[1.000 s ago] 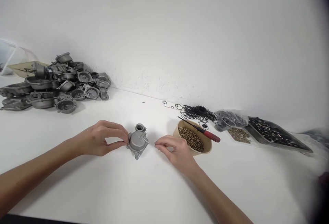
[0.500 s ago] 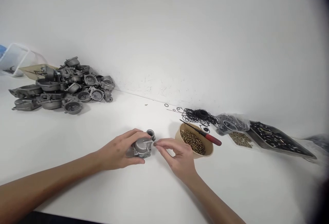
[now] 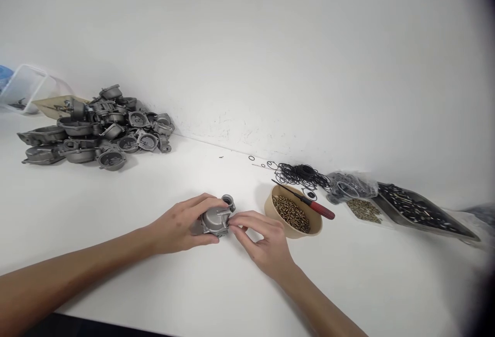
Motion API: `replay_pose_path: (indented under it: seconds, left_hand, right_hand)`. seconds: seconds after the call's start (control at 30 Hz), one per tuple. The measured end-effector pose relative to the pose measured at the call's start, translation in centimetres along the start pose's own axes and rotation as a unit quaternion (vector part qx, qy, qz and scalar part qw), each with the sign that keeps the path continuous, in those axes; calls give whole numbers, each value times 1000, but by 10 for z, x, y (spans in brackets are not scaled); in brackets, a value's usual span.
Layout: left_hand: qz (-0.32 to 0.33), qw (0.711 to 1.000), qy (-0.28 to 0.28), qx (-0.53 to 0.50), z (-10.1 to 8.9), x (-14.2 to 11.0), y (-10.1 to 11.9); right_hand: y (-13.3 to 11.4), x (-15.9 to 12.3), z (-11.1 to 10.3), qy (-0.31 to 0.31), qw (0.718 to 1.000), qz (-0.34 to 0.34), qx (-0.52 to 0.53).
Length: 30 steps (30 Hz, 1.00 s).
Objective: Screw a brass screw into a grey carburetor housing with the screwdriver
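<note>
Resting on the white counter (image 3: 216,285) near its middle, a small grey cast-metal housing (image 3: 215,218) is gripped by the left hand (image 3: 180,226). The fingers are curled around the left and upper sides of the housing, and the thumb is placed against its lower edge. A round open port (image 3: 228,201) is seen at the upper right of the housing, clear of the fingers.

The right hand (image 3: 265,241) is brought against the right side of the housing. Its thumb and forefinger are pinched together at the housing's edge; whether a small part is held between them cannot be told. The remaining fingers are loosely bent.

Just to the right of the right hand, a tan bowl (image 3: 315,228) filled with small brass-coloured screws (image 3: 291,212) is placed. A screwdriver with a red handle (image 3: 320,209) is laid across the bowl's rim. Behind the bowl, a pile of black O-rings (image 3: 301,174) is spread against the wall. Further right, a clear bag (image 3: 350,185), a loose heap of brass-coloured parts (image 3: 361,209) and a metal tray of dark parts (image 3: 417,207) are arranged in a row.

At the far left, a heap of grey castings (image 3: 100,130) is stacked, well apart from the hands, with a clear plastic container (image 3: 23,86) behind it.
</note>
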<state>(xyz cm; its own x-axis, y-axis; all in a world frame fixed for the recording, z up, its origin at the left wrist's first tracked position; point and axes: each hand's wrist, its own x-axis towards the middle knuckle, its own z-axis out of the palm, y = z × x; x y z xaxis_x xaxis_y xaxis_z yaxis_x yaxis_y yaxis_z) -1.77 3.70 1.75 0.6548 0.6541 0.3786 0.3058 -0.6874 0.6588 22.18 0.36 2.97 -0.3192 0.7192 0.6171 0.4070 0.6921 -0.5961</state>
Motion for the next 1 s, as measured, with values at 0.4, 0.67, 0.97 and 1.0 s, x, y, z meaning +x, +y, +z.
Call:
replay_pose_path:
  seconds: [0.4, 0.67, 0.97, 1.0]
  left_hand:
    - [3, 1000, -2, 27, -4, 0, 0]
    - [24, 999, 19, 17, -5, 0, -3]
    - [-38, 996, 7, -80, -7, -2, -5]
    - [-28, 997, 7, -70, -6, -2, -6]
  right_hand:
    - [80, -3, -182, 4, 838, 356, -414]
    - [73, 3, -186, -18, 845, 370, -385]
    - [-41, 81, -158, 76, 946, 24, -314]
    - [-53, 88, -154, 62, 955, -32, -288]
